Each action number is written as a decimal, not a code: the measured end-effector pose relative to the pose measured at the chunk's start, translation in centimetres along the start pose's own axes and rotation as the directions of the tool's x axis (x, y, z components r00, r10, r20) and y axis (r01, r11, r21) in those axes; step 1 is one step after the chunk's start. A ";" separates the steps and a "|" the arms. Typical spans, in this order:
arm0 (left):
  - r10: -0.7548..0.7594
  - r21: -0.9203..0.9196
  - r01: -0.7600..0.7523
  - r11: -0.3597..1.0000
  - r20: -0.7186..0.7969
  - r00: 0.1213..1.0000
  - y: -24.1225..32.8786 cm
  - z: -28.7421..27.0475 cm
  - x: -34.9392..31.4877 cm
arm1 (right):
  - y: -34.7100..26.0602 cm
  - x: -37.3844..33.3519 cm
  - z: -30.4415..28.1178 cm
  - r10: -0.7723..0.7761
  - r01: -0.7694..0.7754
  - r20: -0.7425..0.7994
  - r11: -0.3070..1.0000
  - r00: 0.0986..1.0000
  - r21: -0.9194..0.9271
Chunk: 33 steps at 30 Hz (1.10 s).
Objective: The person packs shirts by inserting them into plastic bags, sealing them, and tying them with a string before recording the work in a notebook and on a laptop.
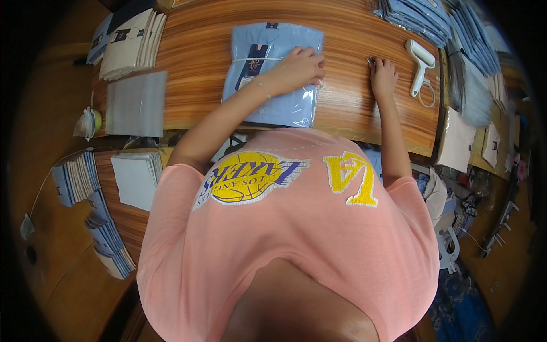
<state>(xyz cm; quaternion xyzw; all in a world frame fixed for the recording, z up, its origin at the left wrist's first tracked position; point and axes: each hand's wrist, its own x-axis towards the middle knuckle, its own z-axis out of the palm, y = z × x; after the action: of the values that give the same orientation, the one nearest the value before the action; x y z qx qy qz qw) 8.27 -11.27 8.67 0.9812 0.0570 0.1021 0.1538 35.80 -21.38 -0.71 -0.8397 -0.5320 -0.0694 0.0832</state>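
A folded blue garment (285,108) in clear plastic lies on the wooden table in front of me, with a dark hang tag (252,66) on top. Around it runs a thin white string (242,58). My left hand (302,69) rests on the garment's right side, fingers curled at its edge; a white end of the string pokes out beneath them. To the right, over the bare wood, my right hand (385,78) is closed around a small dark object (371,61), too small to name.
A white lint roller (421,60) lies near the table's right edge. Stacks of blue garments (419,20) stand far right, beige garments (134,45) far left. Clear plastic bags (135,105) lie at the left, white sheets (137,176) on a lower surface nearer me.
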 end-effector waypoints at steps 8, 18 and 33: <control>-0.369 -0.089 0.471 0.877 0.503 0.781 0.2 -6.1 -5.8 | 0.2 -2.3 -0.5 0.124 -0.125 -0.055 0.992 0.991 -0.026; -0.349 0.370 0.407 0.835 -0.216 0.912 2.4 0.3 -3.1 | -8.4 -4.1 -7.2 0.126 -0.404 0.401 0.000 0.907 0.915; -0.641 -0.487 0.597 0.637 0.094 0.761 0.9 -1.2 -5.3 | -16.9 -8.6 -9.7 -0.546 -0.870 0.712 -0.456 0.441 0.189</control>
<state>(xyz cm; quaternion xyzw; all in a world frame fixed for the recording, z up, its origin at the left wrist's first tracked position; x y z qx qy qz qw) 2.96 -12.57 9.15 0.8238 0.3687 0.0969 0.4195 16.57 -23.92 8.07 -0.3519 0.0041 0.8023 0.4822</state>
